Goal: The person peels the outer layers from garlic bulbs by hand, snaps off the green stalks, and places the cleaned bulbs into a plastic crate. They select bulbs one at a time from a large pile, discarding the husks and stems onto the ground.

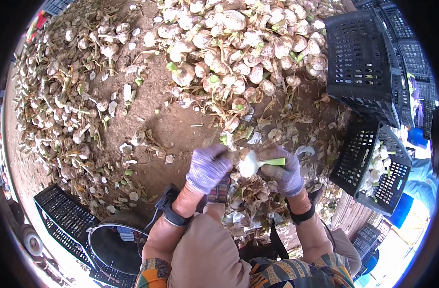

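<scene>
My right hand [287, 174], in a purple-grey glove with dark fingertips, is closed around the green-white stem of a garlic bulb [249, 164]. The bulb's white, peeled-looking head points left, toward my other hand. My left hand [208, 168], gloved alike, is just left of the bulb with its fingers curled inward. Those fingertips are blurred, and whatever they pinch cannot be made out. Below the hands, between my legs, lies a heap of dry garlic skins [252, 194].
A big pile of garlic bulbs [238, 53] covers the ground ahead, with another pile [61, 96] at left. Black crates [359, 62] stand at right; one tilted crate [347, 158] holds white bulbs [377, 165]. A black bucket [116, 247] and a crate [61, 211] are at lower left.
</scene>
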The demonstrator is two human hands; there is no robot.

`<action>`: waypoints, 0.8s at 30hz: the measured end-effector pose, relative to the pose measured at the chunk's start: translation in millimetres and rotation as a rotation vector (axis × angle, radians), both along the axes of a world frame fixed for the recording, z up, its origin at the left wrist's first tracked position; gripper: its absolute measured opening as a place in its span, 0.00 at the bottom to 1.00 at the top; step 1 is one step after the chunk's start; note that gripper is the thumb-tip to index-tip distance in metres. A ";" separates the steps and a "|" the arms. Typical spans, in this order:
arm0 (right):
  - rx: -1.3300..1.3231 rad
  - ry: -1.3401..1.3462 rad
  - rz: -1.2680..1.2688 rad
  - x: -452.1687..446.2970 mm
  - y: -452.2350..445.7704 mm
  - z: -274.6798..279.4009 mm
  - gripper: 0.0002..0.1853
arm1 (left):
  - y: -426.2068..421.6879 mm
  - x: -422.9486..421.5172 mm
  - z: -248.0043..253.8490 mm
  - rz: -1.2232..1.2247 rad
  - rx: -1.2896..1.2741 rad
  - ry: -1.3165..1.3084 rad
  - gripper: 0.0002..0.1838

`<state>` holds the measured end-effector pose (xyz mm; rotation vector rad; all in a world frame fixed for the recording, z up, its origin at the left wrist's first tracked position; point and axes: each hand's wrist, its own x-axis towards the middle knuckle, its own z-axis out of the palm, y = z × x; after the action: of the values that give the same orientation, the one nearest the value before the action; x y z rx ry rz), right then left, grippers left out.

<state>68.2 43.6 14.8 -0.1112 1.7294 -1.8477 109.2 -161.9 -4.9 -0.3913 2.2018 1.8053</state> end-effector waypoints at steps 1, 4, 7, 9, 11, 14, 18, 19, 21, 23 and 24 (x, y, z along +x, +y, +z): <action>-0.029 -0.048 -0.007 1.0 0.5 2.4 0.15 | -3.9 -2.3 -3.1 0.135 0.145 -0.095 0.06; 0.037 0.108 0.054 1.0 7.1 -0.3 0.15 | -15.3 2.3 -33.1 0.246 0.232 -0.226 0.06; 0.137 0.176 0.108 -1.0 6.5 4.3 0.15 | -13.7 3.7 -17.8 0.282 0.475 -0.321 0.11; 0.213 0.307 0.170 -2.8 5.0 2.3 0.16 | -8.9 3.8 -3.2 0.227 0.523 -0.305 0.13; 0.284 0.442 0.235 -5.4 1.8 -0.2 0.17 | -1.3 2.1 0.4 0.187 0.643 -0.274 0.14; 0.325 0.667 0.323 -6.6 -2.2 -1.4 0.17 | 5.6 -4.4 -2.0 0.131 0.522 -0.341 0.14; 0.268 0.693 0.317 -3.9 -4.0 -1.5 0.18 | 5.8 -9.5 6.4 0.193 0.595 -0.451 0.12; 0.270 0.712 0.324 -4.2 -3.9 -2.1 0.18 | 5.0 -9.6 7.6 0.192 0.595 -0.451 0.12; 0.262 0.708 0.335 -3.6 -1.7 -4.0 0.18 | 2.6 -8.6 9.0 0.214 0.630 -0.457 0.11; 0.254 0.706 0.346 -3.6 -2.0 -1.3 0.19 | 0.9 -2.6 -0.5 0.263 0.690 -0.477 0.11; 0.269 0.636 0.297 -4.2 -3.8 4.2 0.17 | 0.8 -0.5 -3.3 0.313 0.750 -0.499 0.11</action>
<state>64.0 39.8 19.0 -0.8752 2.2130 -1.4257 108.7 -161.1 -8.2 -0.9105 1.0795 2.2119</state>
